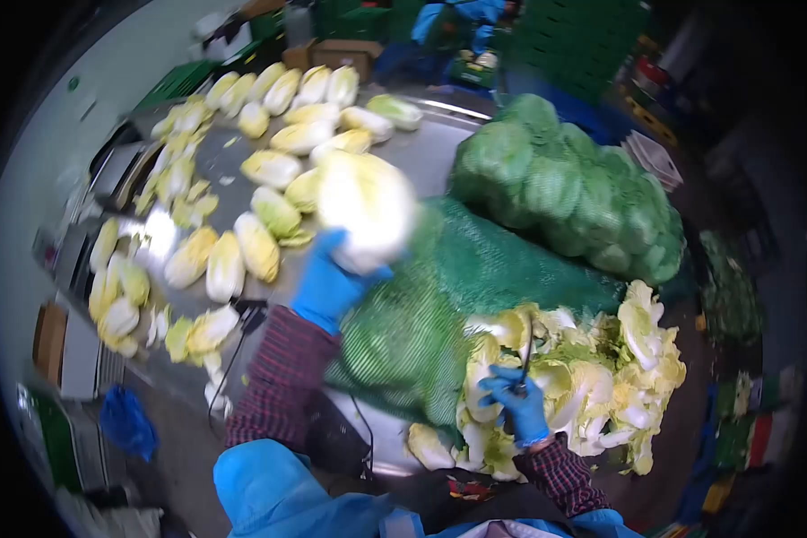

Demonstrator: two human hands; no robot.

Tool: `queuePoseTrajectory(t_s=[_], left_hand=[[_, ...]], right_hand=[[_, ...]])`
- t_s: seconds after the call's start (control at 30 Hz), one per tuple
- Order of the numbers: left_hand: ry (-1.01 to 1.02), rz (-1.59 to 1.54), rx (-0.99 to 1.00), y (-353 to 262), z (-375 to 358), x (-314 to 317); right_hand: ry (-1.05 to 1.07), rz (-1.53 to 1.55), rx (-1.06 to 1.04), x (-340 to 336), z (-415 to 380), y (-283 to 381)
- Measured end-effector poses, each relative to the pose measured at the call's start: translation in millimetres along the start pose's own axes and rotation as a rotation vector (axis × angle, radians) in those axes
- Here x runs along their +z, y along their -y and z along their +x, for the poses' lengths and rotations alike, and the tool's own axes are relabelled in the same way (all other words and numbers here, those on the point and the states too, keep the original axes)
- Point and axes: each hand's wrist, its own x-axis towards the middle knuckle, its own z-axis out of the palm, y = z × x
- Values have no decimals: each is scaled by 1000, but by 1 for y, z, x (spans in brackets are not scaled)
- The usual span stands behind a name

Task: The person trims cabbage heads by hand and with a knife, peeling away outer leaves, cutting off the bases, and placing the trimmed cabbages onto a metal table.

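Observation:
My left hand (332, 280), in a blue glove, is closed around the base of a napa cabbage (366, 208), lifted above the metal table and slightly blurred. A knife (529, 345) with a dark handle is gripped in my right hand (516, 403), also blue-gloved, its blade pointing away from me. Beneath that hand lies a heap of loose cabbage leaves (592, 394). Between my hands is a green mesh sack (394, 336) with cabbages inside. Several trimmed napa cabbages (300, 136) lie on the table to the left and back.
A full green mesh sack of cabbages (565, 184) stands at the back right. The metal table (444, 148) shows between the piles. Leaf scraps (193, 211) lie at its left. A cable (364, 421) hangs near me. Behind are green crates (574, 45) and a person in blue (475, 13).

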Motion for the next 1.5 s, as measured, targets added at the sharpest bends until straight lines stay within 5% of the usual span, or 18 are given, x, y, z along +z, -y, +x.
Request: queuePoseTrajectory(t_s=[0.07,0.17,0.23,0.3,0.5,0.6,0.67,0.83,0.9,1.03,1.17,1.23,1.27,1.3,1.33,1.43,1.47,1.5], left_hand=[[-255,9,235,-58,53,-9],[-802,827,529,-79,89,12],[-403,843,531,-25,101,36],[10,880,37,31,99,58],[335,1218,-792,201,57,51],[342,1317,-773,272,41,-2],[388,2114,-319,305,43,-35],[7,1985,-628,354,62,-106],[132,1643,-663,362,68,-114],[-47,1275,-921,394,55,-32],[-23,1253,-844,434,51,12],[279,1021,-616,472,57,-12],[770,1180,-322,489,71,-1],[530,1167,-504,510,74,5],[764,1053,-273,535,91,10],[294,1668,-540,593,124,82],[367,1426,-206,674,146,22],[407,1535,-252,676,159,43]], right_hand=[[94,80,104,2,2,-12],[124,10,114,7,4,-15],[131,102,144,3,-3,-19],[150,230,117,-9,-17,-33],[73,373,167,-45,-71,-85],[-149,530,152,-69,-70,-119],[-104,544,75,-83,-66,-147],[-60,681,-85,-97,-68,-173],[-25,703,-130,-104,-68,-181],[-26,728,-140,-139,-73,-177],[-250,444,-109,-187,-68,-201],[-452,501,-173,-217,-63,-200],[-519,475,-21,-241,-63,-209],[-579,435,131,-269,-63,-219],[-488,410,153,-299,-62,-222],[-818,518,-120,-378,-41,-201],[-829,521,-174,-404,-34,-176],[-838,533,-223,-426,-26,-152]])
